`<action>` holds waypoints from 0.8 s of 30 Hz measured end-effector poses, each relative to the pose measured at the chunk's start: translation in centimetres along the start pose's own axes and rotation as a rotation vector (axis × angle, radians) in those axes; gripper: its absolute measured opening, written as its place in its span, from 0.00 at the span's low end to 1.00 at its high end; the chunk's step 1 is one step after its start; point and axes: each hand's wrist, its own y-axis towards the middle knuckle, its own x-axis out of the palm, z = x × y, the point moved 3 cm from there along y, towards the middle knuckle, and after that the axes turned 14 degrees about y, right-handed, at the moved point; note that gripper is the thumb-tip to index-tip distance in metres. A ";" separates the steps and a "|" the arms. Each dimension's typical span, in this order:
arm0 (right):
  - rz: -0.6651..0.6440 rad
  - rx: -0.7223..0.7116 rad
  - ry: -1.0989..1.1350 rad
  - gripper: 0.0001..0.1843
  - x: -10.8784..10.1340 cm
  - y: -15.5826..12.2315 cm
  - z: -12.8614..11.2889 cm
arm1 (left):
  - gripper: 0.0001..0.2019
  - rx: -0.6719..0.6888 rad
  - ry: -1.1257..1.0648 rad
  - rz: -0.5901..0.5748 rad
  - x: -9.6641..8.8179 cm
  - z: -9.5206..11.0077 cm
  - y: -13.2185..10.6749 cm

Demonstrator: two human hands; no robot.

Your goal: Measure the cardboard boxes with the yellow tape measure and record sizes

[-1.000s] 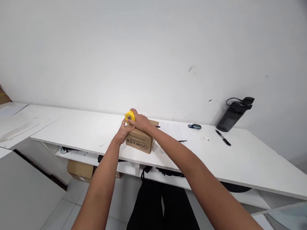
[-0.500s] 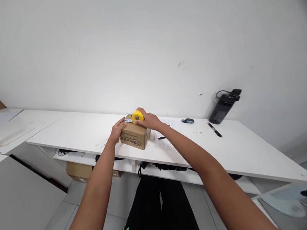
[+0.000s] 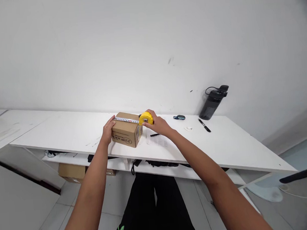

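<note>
— What is held, and of what is it made?

— A small cardboard box (image 3: 125, 132), brown, matte and square-edged, with a dark oval print on its front face, is seen on the white, smooth table (image 3: 65, 131), near the front edge. A round yellow tape measure (image 3: 145, 118) with a hard, glossy case is held at the box's right top corner, and its thin white blade (image 3: 126, 119) is laid flat along the box's top edge.

— How are the hands posed?

— The left hand (image 3: 108, 129) is cupped against the box's left end, fingers curled down its side and the thumb laid on top, where the blade's tip is pinned. The right hand (image 3: 158, 123) is closed around the yellow case, fingers wrapped over it. Both forearms are stretched forward.

— What else is noted?

— A dark, tapered bottle (image 3: 212, 103) is stood by the wall, and a black marker (image 3: 204, 125) is laid just beside it.
</note>
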 end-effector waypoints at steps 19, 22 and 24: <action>0.030 -0.030 -0.088 0.26 6.5 6.6 -6.8 | 0.29 -0.016 -0.050 0.070 0.5 0.5 -0.6; -0.022 0.030 0.104 0.29 8.5 9.2 -7.1 | 0.33 -0.085 -0.007 0.138 1.5 0.8 -2.4; 0.034 0.194 0.249 0.31 9.0 10.5 -6.5 | 0.37 -0.138 0.045 0.219 2.6 0.5 -4.1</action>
